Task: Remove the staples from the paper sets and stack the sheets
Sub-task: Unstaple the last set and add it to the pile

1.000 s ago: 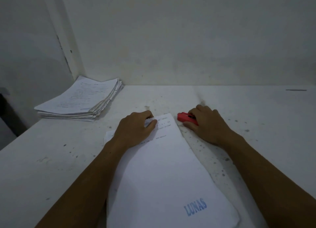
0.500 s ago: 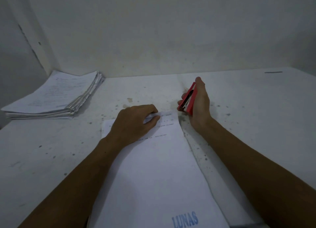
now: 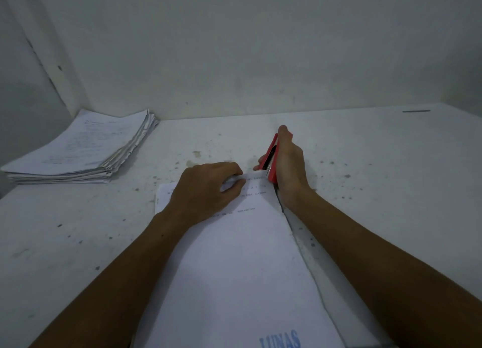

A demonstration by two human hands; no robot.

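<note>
My left hand (image 3: 208, 188) pins the set (image 3: 234, 256) flat on the table (image 3: 378, 191), pinching its top edge; my right hand (image 3: 288, 165) grips the remover (image 3: 271, 159) at that corner. Prying too steeply could tear the sheet

A red staple remover (image 3: 272, 159) with a black and silver inner part stood out. The paper set (image 3: 234, 264) was white with small black print and blue letters at its near edge. The table (image 3: 378, 191) was white, flecked with dark specks.
</note>
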